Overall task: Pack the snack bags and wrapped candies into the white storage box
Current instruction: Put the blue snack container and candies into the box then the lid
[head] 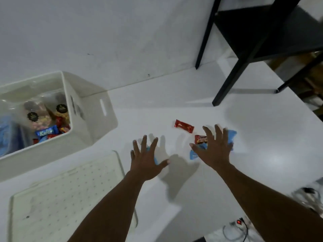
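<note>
The white storage box (90, 109) stands at the left and holds clear snack bags and several red and blue wrapped candies. On the white table lies a red candy (184, 126). My right hand (212, 149) hovers with fingers spread over a second red candy (200, 139) and blue wrapped candies (232, 137), partly hiding them. My left hand (148, 157) is spread flat over another blue candy (155, 159), of which only a sliver shows. Neither hand grips anything.
The box's white perforated lid (66, 194) lies flat at the lower left. A black frame (244, 55) stands on the table at the upper right. Cables (237, 229) trail off the table's near right edge. A white wall rises behind the table.
</note>
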Motion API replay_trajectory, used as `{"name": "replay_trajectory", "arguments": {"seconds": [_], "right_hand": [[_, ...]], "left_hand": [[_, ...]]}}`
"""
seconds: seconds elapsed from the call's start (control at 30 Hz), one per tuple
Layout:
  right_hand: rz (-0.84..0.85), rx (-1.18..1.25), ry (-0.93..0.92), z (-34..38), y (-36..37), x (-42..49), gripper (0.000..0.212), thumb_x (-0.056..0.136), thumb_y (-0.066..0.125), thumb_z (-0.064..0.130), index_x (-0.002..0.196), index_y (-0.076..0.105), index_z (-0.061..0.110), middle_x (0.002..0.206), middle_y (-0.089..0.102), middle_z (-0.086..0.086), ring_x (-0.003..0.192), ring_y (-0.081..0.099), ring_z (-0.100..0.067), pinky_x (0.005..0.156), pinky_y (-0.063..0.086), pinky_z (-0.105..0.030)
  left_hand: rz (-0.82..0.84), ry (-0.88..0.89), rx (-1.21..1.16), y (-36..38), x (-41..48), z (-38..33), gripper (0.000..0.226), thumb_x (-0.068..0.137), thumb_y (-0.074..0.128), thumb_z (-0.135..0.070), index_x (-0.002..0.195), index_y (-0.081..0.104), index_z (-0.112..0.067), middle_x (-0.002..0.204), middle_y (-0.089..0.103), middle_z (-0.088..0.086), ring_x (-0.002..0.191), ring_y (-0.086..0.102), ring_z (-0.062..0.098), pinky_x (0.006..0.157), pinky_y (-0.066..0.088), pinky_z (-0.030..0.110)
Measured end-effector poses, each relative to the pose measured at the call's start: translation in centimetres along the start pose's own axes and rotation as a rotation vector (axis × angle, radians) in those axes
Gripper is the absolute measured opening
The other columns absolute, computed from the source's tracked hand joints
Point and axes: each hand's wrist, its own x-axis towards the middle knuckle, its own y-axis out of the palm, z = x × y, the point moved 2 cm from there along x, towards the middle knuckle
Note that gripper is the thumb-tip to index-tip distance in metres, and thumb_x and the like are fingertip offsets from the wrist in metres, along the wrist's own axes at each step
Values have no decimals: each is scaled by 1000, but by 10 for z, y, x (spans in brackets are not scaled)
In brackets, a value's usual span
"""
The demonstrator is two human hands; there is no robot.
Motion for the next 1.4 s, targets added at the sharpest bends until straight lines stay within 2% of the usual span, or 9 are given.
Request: {"name": "replay_trajectory", "arguments": {"seconds": [0.17,0.43,0.6,0.7,0.8,0.93,1.1,1.3,1.4], "right_hand": [[196,0,-42,-48,26,8,103,70,47,89,154,6,48,167,-13,-1,152,-18,-35,113,6,-75],[132,-5,-264,-52,38,26,103,68,35,96,154,21,43,168,0,-3,152,-19,-35,113,1,-74],[119,-38,-392,-60,44,22,90,73,36,92,149,34,44,168,11,-2,152,-14,-39,110,0,-77],[28,17,-373,-61,48,24,61,86,47,71,138,48,39,159,34,-2,153,3,-38,113,4,-73],[-55,135,-391,-63,50,29,43,92,56,51,129,58,28,142,53,-3,148,28,-31,114,26,-62],[-142,182,-448,-67,49,38,36,91,62,38,119,67,16,126,66,-7,133,52,-28,107,41,-43],[-175,206,-477,-60,47,38,31,83,74,14,113,71,14,116,71,-3,126,58,-26,103,43,-37],[-198,246,-495,-46,46,30,32,82,74,7,114,71,11,112,72,-4,119,61,-26,103,43,-36],[-207,265,-516,-35,46,25,30,85,71,8,115,70,9,113,72,-5,120,61,-27,103,46,-39]], "left_hand": [[41,36,119,52,14,-34,119,64,40,-96,155,-13,-40,164,-28,5,148,-27,42,118,2,66],[21,231,216,39,80,-64,150,40,45,-104,158,-11,-29,163,-29,10,148,-26,42,120,3,64],[87,342,322,33,104,-74,153,38,50,-103,156,-15,-31,162,-32,8,146,-32,42,119,-3,64],[93,328,310,33,111,-81,140,49,49,-100,156,-14,-35,164,-26,1,148,-28,40,119,-2,65],[17,268,231,41,110,-88,111,70,43,-91,156,-2,-36,167,-11,-2,152,-15,39,120,5,64],[-180,260,71,62,94,-93,66,89,53,-65,140,39,-26,152,36,10,149,17,43,116,23,62],[-336,299,23,86,77,-97,19,97,61,-21,111,56,-10,131,52,18,138,36,45,110,36,58],[-316,238,-18,78,72,-81,31,86,66,0,110,54,-14,133,45,13,122,38,31,95,50,37],[-337,224,-38,67,63,-67,30,86,62,2,110,54,-13,132,44,13,118,37,29,89,52,36]]}}
